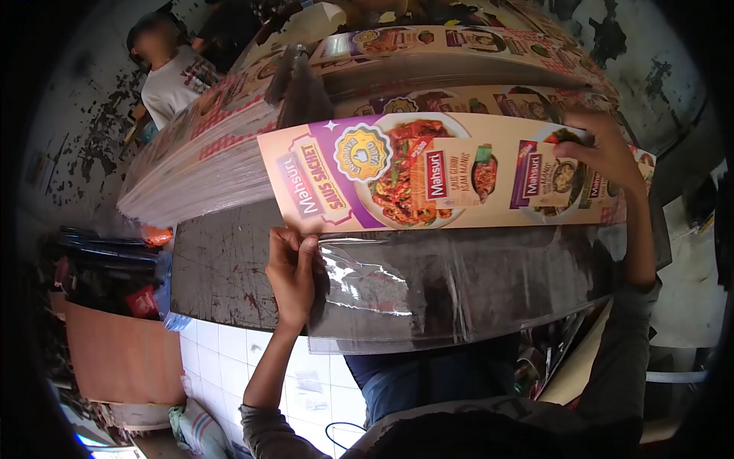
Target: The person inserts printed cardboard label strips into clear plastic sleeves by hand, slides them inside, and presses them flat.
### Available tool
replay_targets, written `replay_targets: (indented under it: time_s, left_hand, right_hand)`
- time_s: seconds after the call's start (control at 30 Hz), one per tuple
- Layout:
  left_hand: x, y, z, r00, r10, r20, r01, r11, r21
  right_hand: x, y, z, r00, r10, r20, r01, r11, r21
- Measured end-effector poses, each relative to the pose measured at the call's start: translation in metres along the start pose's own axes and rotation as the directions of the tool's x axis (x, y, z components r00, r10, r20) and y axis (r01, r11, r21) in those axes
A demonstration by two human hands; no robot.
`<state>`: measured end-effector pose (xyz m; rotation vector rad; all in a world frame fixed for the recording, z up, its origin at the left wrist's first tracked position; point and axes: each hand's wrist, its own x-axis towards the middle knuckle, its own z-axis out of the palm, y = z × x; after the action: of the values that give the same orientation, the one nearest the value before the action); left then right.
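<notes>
A long printed banner with food pictures and "Mahsuri" labels lies across the middle, above a clear plastic sheet. My left hand is closed at the lower left corner of the banner, thumb and fingers pinching where the plastic's upper edge meets it. My right hand rests over the banner's right part, fingers bent over its upper edge and thumb on the printed face. The plastic hangs past the near edge of the dark table.
Stacks of similar printed sheets stand at the left and behind. A person is at the upper left. A brown panel and a striped sack are at lower left.
</notes>
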<state>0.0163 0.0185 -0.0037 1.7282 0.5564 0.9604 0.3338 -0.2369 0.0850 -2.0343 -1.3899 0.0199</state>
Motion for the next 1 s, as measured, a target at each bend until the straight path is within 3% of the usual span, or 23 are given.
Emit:
replay_targets:
  time_s: [0.1,0.3,0.37,0.47,0.53,0.6,0.73,0.83,0.9,1.0]
  left_hand:
    - [0.003,-0.006,-0.005,0.997,-0.047,0.062,0.046,0.999,0.016]
    - [0.002,-0.004,-0.011,0.992,-0.031,0.123,0.043,0.995,-0.094]
    - [0.004,0.005,-0.013,0.972,-0.201,0.125,0.219,0.965,-0.148]
    - [0.005,0.010,-0.014,0.941,-0.280,0.191,0.328,0.893,-0.308]
    - [0.005,0.013,-0.016,0.929,-0.315,0.194,0.360,0.891,-0.278]
    - [0.004,0.013,-0.019,0.913,-0.364,0.187,0.401,0.884,-0.238]
    - [0.000,0.004,-0.017,0.938,-0.331,0.099,0.346,0.893,-0.289]
    - [-0.001,0.001,-0.025,0.947,-0.296,0.128,0.321,0.903,-0.286]
    - [-0.003,0.003,-0.031,0.937,-0.305,0.167,0.335,0.921,-0.198]
    - [-0.009,0.005,-0.026,0.962,-0.214,0.171,0.255,0.928,-0.272]
  right_hand:
    - [0.000,-0.002,-0.005,0.995,-0.096,0.000,0.095,0.988,-0.119]
    - [-0.001,-0.009,-0.006,0.993,-0.122,-0.007,0.119,0.982,-0.143]
    - [-0.001,-0.005,-0.006,0.995,-0.101,0.002,0.100,0.985,-0.142]
    - [-0.001,0.003,-0.008,0.998,-0.053,0.033,0.058,0.986,-0.159]
    - [-0.002,0.004,-0.005,0.998,-0.031,0.053,0.040,0.983,-0.178]
    - [-0.002,0.003,-0.002,0.999,-0.036,0.006,0.036,0.996,-0.083]
    - [-0.002,0.000,-0.007,0.993,-0.108,0.055,0.117,0.972,-0.205]
    - [-0.002,-0.003,-0.006,0.994,-0.100,0.040,0.105,0.983,-0.150]
    - [-0.005,-0.005,-0.007,0.997,0.053,0.060,-0.049,0.996,-0.070]
    - [-0.006,0.002,-0.012,1.000,-0.030,0.010,0.031,0.998,-0.056]
